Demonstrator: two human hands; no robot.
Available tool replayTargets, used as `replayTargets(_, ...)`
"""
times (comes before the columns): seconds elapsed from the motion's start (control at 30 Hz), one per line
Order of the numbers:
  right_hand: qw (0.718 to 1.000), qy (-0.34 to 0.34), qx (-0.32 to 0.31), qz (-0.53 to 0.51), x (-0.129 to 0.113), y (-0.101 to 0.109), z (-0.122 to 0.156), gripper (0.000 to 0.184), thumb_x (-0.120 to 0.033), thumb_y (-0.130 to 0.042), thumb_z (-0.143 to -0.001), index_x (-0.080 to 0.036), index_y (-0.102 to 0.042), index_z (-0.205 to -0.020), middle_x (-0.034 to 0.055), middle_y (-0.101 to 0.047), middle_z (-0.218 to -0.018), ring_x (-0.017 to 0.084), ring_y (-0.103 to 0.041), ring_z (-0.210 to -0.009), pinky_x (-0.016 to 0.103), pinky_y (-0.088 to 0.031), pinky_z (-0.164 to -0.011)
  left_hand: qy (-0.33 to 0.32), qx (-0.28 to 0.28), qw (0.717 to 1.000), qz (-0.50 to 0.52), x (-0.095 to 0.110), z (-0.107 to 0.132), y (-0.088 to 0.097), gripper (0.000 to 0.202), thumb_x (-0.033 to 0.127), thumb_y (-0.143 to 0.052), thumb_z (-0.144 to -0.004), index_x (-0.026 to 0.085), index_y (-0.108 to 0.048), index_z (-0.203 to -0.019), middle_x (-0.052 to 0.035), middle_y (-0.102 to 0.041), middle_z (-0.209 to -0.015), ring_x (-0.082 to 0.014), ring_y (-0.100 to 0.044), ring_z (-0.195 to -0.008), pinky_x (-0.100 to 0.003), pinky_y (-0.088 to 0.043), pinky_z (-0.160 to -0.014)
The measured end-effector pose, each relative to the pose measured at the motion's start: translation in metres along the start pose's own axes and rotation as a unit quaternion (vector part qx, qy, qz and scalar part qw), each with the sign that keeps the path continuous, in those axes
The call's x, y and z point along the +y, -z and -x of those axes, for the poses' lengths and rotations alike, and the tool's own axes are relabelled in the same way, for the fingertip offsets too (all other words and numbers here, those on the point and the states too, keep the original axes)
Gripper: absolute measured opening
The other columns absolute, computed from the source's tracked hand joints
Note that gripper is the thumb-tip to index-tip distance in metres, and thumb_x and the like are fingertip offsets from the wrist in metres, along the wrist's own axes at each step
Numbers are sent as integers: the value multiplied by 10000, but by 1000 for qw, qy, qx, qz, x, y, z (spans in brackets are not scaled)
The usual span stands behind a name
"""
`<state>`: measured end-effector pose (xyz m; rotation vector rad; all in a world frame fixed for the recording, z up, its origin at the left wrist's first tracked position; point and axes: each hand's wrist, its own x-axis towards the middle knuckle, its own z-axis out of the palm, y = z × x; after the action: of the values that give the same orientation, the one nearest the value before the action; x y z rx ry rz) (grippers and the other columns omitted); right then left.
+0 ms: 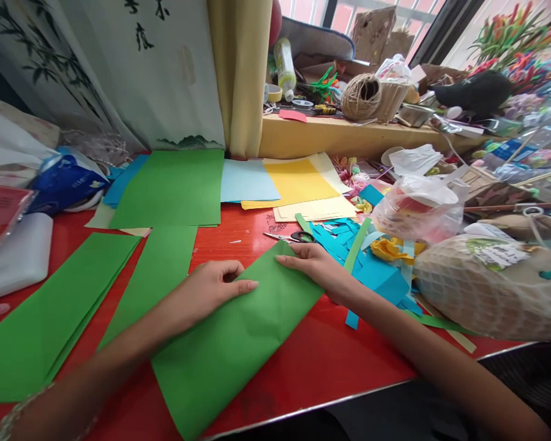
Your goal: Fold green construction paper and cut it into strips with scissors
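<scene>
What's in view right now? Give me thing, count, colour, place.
Table: 1, red, under the papers
Held sheet: 1, green, front centre
Other sheets: several, green, left and back
Light-blue sheets: count unclear, light blue, back centre
Yellow sheets: count unclear, yellow, back centre
Scissors: 1, black-handled, centre
Paper scraps: many, mostly blue, centre right
Net-covered bundle: 1, brown, right edge
Plastic bag: 1, clear, right
Twine ball: 1, tan, windowsill
Bottle: 1, pale green, windowsill
Pipe cleaners: many, multicoloured, upper right
Soft pack: 1, blue, left
Bamboo hanging: 1, white, back left
Curtain: 1, yellow, beside hanging
Small clutter: uncountable, mixed, right
Left hand: 1, bare, at held sheet's edge
Right hand: 1, bare, gripping held sheet's far corner
</scene>
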<state>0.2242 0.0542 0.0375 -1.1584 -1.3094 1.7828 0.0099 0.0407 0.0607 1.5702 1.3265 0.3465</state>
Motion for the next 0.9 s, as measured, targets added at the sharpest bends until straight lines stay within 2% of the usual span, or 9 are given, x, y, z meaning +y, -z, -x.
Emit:
replayTargets(0.1,1000,-3,-7,-26,4,3,0,251,-340,-676,-730,-179,-667,-922,30,-706,-787,142,-670,-667,240,-539,-600,11,-2,1000,-7,-8,1,3,288,474,-583,-679,192,-554,-629,31,-510,-583,-127,-465,-512,-223,-311,-447)
replayTargets(0.2,999,-23,-20,-36,8,7,2,258,-342,-676,-729,-171,-667,-922,35,-702,-794,146,-666,-679,250,-537,-607,-7,1,1000,-17,-13,0,4,280,465,-589,-681,194,-576,-612,22,-531,-579,-131,-478,-516,-217,-326,-447)
replayTargets(0.33,999,14,21,-24,11,13,2,193,-364,-646,-757,-184,-659,-826,19,-688,-757,128,-646,-643,220,-507,-553,-16,1,1000,-24,-18,-2,10,278,481,-584,-692,209,-629,-659,8,-586,-624,-145,-512,-555,-221,-352,-473)
replayTargets(0.4,997,45,57,-16,11,17,1,198,-380,-635,-764,-192,-657,-822,19,-686,-760,135,-644,-648,237,-509,-569,-10,29,999,-44,-21,-4,19,282,495,-590,-690,219,-643,-669,5,-611,-650,-151,-529,-589,-222,-360,-493)
replayTargets(0.5,987,96,125,-18,9,25,-2,228,-392,-625,-769,-203,-663,-890,30,-696,-820,162,-652,-693,298,-527,-646,-14,125,990,-71,-24,-9,33,299,524,-618,-663,227,-646,-676,5,-621,-676,-154,-531,-620,-228,-360,-514)
replayTargets(0.57,976,130,170,-26,6,31,-4,248,-387,-624,-770,-205,-663,-935,38,-700,-871,179,-655,-738,329,-531,-686,-28,200,979,-38,-24,-11,38,300,514,-652,-637,223,-644,-710,3,-620,-705,-155,-532,-646,-234,-372,-535)
replayTargets(0.63,966,158,202,-33,4,36,-6,251,-377,-626,-770,-209,-664,-953,41,-699,-909,188,-654,-781,339,-532,-701,-45,254,965,39,-23,-13,36,314,478,-689,-615,223,-641,-792,8,-615,-732,-159,-546,-693,-235,-394,-561)
replayTargets(0.77,956,192,217,-50,2,38,-6,233,-357,-624,-775,-224,-664,-963,35,-696,-939,198,-644,-865,344,-535,-725,-64,251,948,182,-21,-12,22,320,420,-698,-646,201,-629,-869,2,-625,-800,-164,-572,-793,-254,-443,-654)
replayTargets(0.9,956,193,213,-54,1,35,-4,237,-361,-616,-782,-229,-658,-974,34,-695,-943,214,-639,-897,349,-541,-709,-84,267,936,212,-21,-11,14,297,412,-682,-669,171,-634,-835,-17,-633,-841,-176,-573,-822,-290,-451,-729)
